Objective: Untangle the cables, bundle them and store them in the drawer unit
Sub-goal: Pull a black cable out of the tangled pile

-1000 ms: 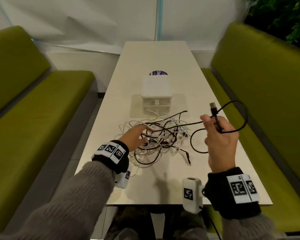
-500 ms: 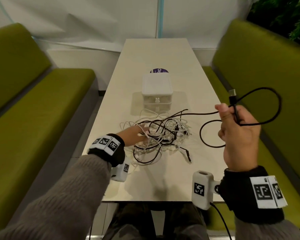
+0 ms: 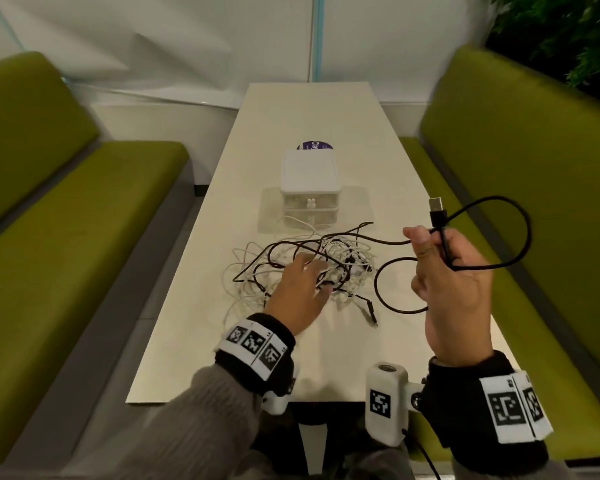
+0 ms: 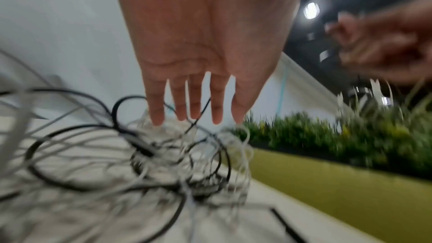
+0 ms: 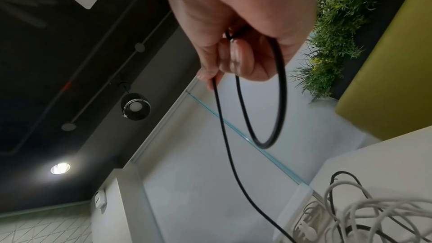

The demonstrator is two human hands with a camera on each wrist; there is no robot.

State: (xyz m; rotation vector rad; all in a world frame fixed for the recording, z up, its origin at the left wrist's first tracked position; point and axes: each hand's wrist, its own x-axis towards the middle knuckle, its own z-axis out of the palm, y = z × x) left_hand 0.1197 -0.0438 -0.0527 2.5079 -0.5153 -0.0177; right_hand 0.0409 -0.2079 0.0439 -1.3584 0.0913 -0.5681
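- Left of the white drawer unit (image 3: 311, 183) is a long green bench (image 3: 84, 216). It has no cables on it.
- Just in front of the drawer unit, on the table (image 3: 194, 327), lies the cable pile (image 3: 291, 265). White and black cables are all mixed up in it.
- On the pile rests the left hand (image 3: 300, 292). Its fingers (image 4: 217, 106) are straight and spread, pressing down on the cables. It is not grabbing any of them.
- Right of the drawer unit and nearer the person, the right hand (image 3: 447, 278) is up in the air. Its fingers are curled around the black cable (image 3: 492, 233), which makes a loop, with the plug (image 3: 438, 206) sticking up.
- That black cable runs back into the pile, so I think the job is at the untangling step, and it is only starting.
- Both drawers look shut, and no cable is bundled yet.
- Next, the right hand should pull gently while the left hand holds the pile down. A hard tug could make knots tighter.
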